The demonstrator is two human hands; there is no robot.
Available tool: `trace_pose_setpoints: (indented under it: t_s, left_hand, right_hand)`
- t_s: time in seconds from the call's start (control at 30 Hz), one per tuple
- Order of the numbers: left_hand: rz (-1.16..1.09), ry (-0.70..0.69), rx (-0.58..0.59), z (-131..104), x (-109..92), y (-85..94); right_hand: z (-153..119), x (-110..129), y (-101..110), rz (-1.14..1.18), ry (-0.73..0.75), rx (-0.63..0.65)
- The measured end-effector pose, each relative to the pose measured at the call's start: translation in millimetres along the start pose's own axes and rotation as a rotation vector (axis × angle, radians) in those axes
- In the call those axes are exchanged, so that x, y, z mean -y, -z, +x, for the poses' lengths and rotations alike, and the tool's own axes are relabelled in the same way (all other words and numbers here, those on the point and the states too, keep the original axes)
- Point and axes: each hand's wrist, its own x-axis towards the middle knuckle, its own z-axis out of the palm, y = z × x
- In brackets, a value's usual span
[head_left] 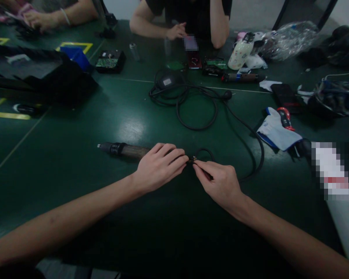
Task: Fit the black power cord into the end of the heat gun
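A dark, pen-shaped power tool (130,150) lies on the green table (84,205), its metal tip pointing left. My left hand (162,164) is wrapped over the tool's right part. At the tool's right end, my right hand (221,184) pinches something small and dark, mostly hidden by the fingertips. The fingertips of both hands nearly meet there. A thin black cable (205,149) loops just behind my right fingers.
Beyond the hands lies a coiled black cable (196,128) with an adapter (170,80). A black tray (40,77) stands left. A glove (279,130) and bottle (241,52) are right. A person's hand (177,31) rests across the table.
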Motion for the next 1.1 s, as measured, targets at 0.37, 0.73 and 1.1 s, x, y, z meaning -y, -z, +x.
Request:
trace_pose_setpoints:
  t_s: [0.37,0.73,1.1]
  left_hand:
    - [-0.015,0.006,-0.007,0.3,-0.3,0.7]
    - [-0.007,-0.011,0.009,-0.1,0.9,1.0]
    - [0.009,-0.032,0.006,-0.1,0.4,1.0]
  right_hand:
    - [0.1,0.5,0.5,0.030,-0.003,-0.022]
    - [0.0,-0.6,2.0,-0.024,0.014,0.021]
    - [-0.2,-1.4,1.6,-0.043,0.016,0.032]
